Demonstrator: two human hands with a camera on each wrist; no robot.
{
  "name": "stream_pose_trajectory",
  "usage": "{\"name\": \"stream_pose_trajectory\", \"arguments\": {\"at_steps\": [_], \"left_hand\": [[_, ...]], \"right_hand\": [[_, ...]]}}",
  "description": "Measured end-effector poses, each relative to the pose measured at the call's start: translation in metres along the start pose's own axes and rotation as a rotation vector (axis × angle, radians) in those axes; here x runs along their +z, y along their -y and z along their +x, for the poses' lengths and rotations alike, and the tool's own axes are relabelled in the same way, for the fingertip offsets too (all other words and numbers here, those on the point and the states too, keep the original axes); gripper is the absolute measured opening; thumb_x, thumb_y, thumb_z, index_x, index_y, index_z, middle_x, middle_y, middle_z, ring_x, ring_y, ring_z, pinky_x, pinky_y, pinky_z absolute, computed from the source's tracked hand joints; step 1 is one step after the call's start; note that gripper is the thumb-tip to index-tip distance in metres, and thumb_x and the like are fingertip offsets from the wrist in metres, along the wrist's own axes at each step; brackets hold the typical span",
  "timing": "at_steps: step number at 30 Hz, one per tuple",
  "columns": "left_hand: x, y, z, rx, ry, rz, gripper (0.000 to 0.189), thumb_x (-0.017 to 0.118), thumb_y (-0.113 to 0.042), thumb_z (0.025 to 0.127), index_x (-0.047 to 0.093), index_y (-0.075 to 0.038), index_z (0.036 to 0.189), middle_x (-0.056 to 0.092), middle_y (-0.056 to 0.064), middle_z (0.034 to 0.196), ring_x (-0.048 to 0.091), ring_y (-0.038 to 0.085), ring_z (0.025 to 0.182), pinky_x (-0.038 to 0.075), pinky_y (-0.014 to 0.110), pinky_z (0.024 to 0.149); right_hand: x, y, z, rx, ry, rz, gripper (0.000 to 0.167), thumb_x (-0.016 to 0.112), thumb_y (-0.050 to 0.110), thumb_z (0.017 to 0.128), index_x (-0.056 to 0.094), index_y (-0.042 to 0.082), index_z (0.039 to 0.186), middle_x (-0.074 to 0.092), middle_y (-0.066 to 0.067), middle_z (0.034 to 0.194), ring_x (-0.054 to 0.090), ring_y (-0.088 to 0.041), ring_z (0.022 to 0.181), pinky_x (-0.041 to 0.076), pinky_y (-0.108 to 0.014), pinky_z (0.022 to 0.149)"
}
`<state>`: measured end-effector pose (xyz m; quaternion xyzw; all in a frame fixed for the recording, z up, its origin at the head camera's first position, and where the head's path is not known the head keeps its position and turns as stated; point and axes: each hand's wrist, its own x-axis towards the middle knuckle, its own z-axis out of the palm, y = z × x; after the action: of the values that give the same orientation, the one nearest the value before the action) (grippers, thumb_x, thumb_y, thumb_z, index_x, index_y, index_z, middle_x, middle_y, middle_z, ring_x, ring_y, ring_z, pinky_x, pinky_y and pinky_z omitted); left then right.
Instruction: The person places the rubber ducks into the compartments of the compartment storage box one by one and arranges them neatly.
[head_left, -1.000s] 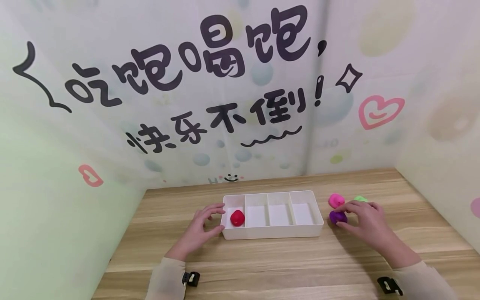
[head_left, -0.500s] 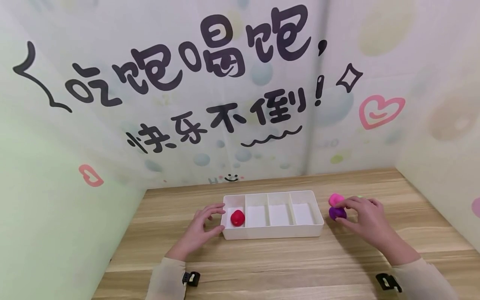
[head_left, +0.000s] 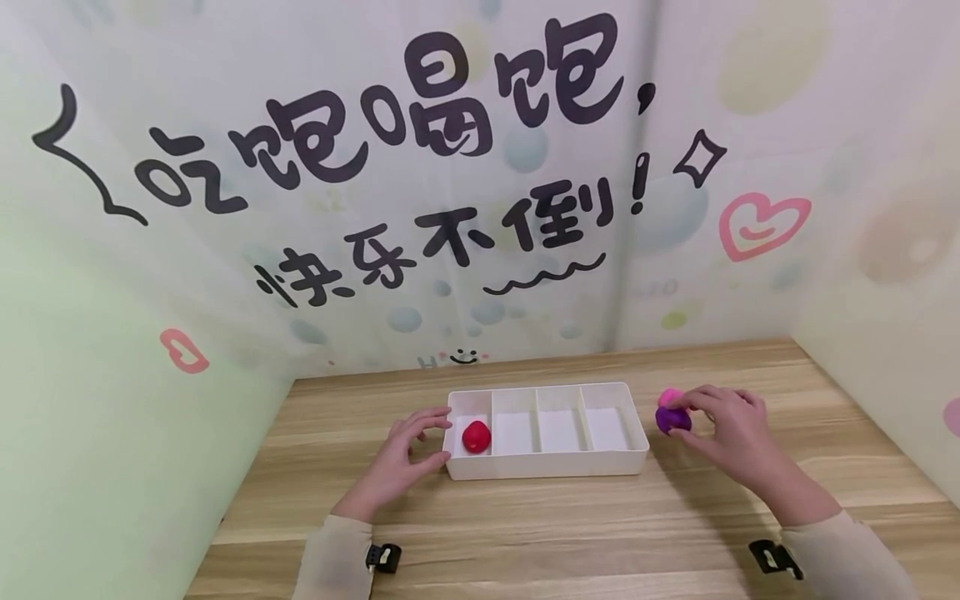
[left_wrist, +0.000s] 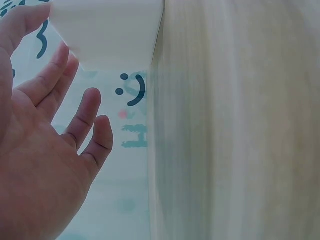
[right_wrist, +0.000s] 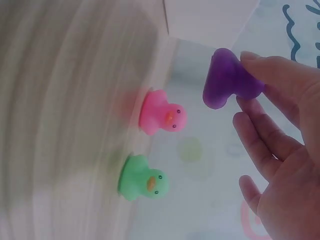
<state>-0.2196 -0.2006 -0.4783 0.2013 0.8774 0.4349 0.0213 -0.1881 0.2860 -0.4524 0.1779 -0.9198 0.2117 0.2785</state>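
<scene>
My right hand (head_left: 731, 429) pinches a purple rubber duck (right_wrist: 220, 82) by the head between thumb and fingers. The duck is off the table, just right of a white divided box (head_left: 547, 463). Behind it a pink rubber duck (right_wrist: 160, 114) stands on the table, partly covered by the purple one in the head view. A green rubber duck (right_wrist: 140, 181) stands beside the pink one; the right hand hides it from the head view. My left hand (head_left: 408, 446) touches the left end of the box with extended thumb and fingertips. A red toy (head_left: 476, 437) lies in the leftmost compartment.
The box stands on a wooden table (head_left: 525, 533), and its three other compartments show bare bottoms. A printed wall (head_left: 375, 333) rises along the table's back edge, with side walls left and right. Both wrists wear black straps (head_left: 386, 558).
My right hand has lifted the purple duck from the table and shifted it slightly up and left. The green duck has gone out of sight behind the hand. The left hand stays put.
</scene>
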Motion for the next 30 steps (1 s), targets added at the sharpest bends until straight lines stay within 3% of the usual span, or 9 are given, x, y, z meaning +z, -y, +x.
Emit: {"name": "stream_pose_trajectory", "arguments": {"at_steps": [7,20,30], "left_hand": [[0.001,0.001,0.001,0.010,-0.005,0.002,0.041,0.077,-0.019,0.094,0.064,-0.016,0.132,0.050,-0.006,0.157,0.048,0.031,0.122,0.044,0.043,0.097],[0.000,-0.001,0.000,0.016,0.003,-0.002,0.041,0.077,-0.019,0.094,0.064,-0.014,0.133,0.050,-0.005,0.157,0.048,0.032,0.125,0.044,0.044,0.101],[0.001,-0.002,0.000,0.009,0.002,0.011,0.041,0.076,-0.018,0.094,0.064,-0.014,0.133,0.050,-0.004,0.157,0.048,0.030,0.122,0.044,0.045,0.099]], "right_hand": [[-0.002,0.005,0.004,-0.030,-0.033,-0.010,0.039,0.096,0.011,0.062,0.076,0.016,0.095,0.073,-0.003,0.093,0.063,-0.027,0.087,0.032,-0.058,0.084],[-0.003,0.014,0.014,-0.009,0.013,0.047,0.035,0.095,0.010,0.067,0.077,0.019,0.096,0.074,-0.005,0.098,0.064,-0.030,0.095,0.029,-0.060,0.087],[0.001,0.022,0.027,-0.061,-0.004,0.067,0.038,0.096,0.009,0.064,0.077,0.020,0.095,0.073,-0.002,0.096,0.064,-0.028,0.094,0.028,-0.058,0.090]]}}
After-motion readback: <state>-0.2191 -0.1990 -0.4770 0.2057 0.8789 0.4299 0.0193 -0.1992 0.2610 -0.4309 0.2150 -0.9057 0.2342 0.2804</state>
